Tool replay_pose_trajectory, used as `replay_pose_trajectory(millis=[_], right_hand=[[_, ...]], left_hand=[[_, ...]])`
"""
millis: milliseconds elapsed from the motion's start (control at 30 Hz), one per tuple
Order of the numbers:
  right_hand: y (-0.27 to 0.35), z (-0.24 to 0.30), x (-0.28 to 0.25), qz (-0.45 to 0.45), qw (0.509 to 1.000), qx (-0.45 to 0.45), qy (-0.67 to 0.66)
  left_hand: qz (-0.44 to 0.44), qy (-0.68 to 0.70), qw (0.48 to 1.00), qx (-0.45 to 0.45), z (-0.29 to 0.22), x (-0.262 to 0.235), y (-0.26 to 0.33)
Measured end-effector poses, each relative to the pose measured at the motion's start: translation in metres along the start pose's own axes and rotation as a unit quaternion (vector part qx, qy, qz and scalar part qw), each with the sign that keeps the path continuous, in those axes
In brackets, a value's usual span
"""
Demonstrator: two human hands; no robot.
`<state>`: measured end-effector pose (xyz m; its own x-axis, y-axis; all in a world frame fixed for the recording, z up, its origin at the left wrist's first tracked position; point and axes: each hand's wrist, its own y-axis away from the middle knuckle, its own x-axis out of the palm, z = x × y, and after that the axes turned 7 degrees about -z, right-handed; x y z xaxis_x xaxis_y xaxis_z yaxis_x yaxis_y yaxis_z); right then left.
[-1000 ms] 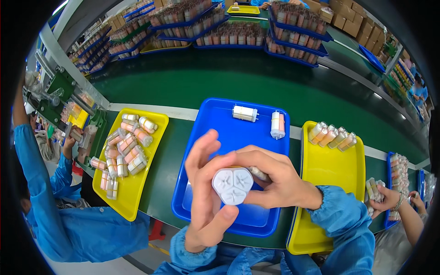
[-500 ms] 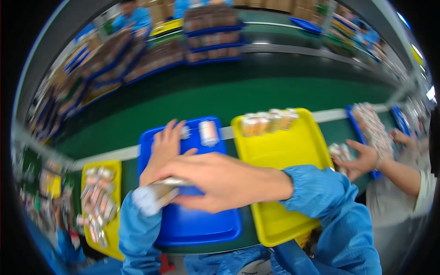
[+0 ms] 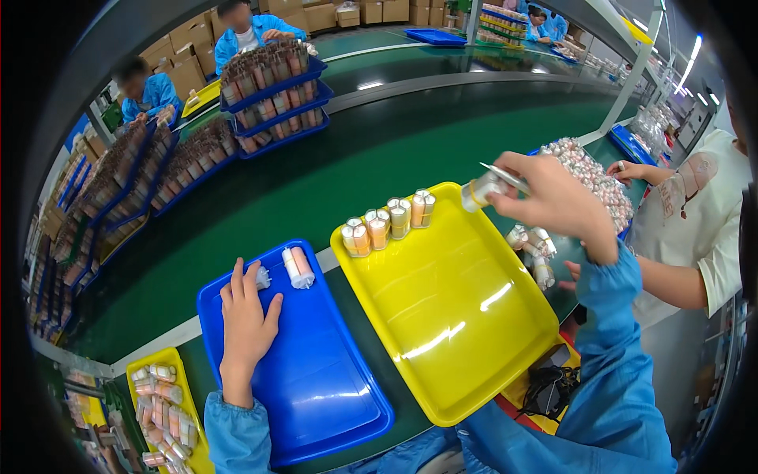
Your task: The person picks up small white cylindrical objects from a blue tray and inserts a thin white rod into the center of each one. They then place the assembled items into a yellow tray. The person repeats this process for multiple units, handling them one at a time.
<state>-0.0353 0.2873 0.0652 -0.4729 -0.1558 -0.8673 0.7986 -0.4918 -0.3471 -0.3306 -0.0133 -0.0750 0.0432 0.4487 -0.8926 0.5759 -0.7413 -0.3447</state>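
Left hand (image 3: 246, 328): lower left of frame, flat on the blue tray (image 3: 316, 387), palm down, fingers released and spread, grasping nothing; fingertips just beside a small white piece (image 3: 262, 277) at the tray's far end.
Right hand (image 3: 553, 201): upper right of frame, raised over the far right corner of the yellow tray (image 3: 458, 324), fingers clenched around a bundle (image 3: 483, 191) of small cylinders, white with a yellowish band; a thin silvery strip sticks out above it.
Bundle: in the right hand, in the air, just beyond the yellow tray's far rim, right of the row.
Row (image 3: 387, 221): four bundles of orange and white cylinders, upright, along the yellow tray's far edge, centre of frame; rest of the tray bare.
Blue tray: holds two lying cylinders (image 3: 298, 267), one white, one pinkish, side by side, just right of the left hand's fingertips.
Loose bundles (image 3: 534, 249): on the table right of the yellow tray, under the right wrist.
Belt (image 3: 316, 174): dark green, runs across mid frame behind both trays.
Small yellow tray (image 3: 162, 399): bottom left, full of lying cylinders.
Co-worker's hand (image 3: 628, 168): right edge, at a heap of pale pieces (image 3: 588, 178) in a blue bin.
Stacked blue trays (image 3: 272, 87): upper left, filled with brownish cylinders.
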Motion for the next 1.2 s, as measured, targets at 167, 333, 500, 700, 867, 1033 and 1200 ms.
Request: replay_pose_trajectory(millis=[167, 333, 500, 700, 867, 1033, 1200], right_hand=[[-0.043, -0.049, 0.056, 0.102, 0.994, -0.028, 0.023], [-0.059, -0.051, 0.076, 0.194, 0.981, -0.007, 0.018], [-0.026, -0.056, 0.044, 0.113, 0.993, 0.005, -0.024], [0.068, -0.086, 0.027, 0.046, 0.966, 0.207, 0.148], [0.120, -0.089, 0.055, -0.050, 0.955, 0.293, 0.019], [0.147, -0.086, 0.073, -0.159, 0.949, 0.258, -0.082], [0.159, -0.098, 0.083, -0.250, 0.940, 0.219, -0.079]], left_hand=[[-0.005, 0.027, 1.000, 0.012, -0.001, 0.004, -0.002], [-0.020, 0.024, 0.999, 0.037, 0.006, 0.003, 0.000], [-0.013, 0.009, 0.999, 0.030, 0.008, 0.007, 0.002], [-0.004, 0.026, 0.999, 0.029, 0.005, 0.008, 0.000], [-0.003, 0.030, 0.999, 0.023, 0.002, 0.004, 0.000], [-0.134, 0.039, 0.990, 0.027, -0.017, -0.012, -0.003], [-0.282, 0.037, 0.952, 0.115, -0.117, -0.042, -0.011]])
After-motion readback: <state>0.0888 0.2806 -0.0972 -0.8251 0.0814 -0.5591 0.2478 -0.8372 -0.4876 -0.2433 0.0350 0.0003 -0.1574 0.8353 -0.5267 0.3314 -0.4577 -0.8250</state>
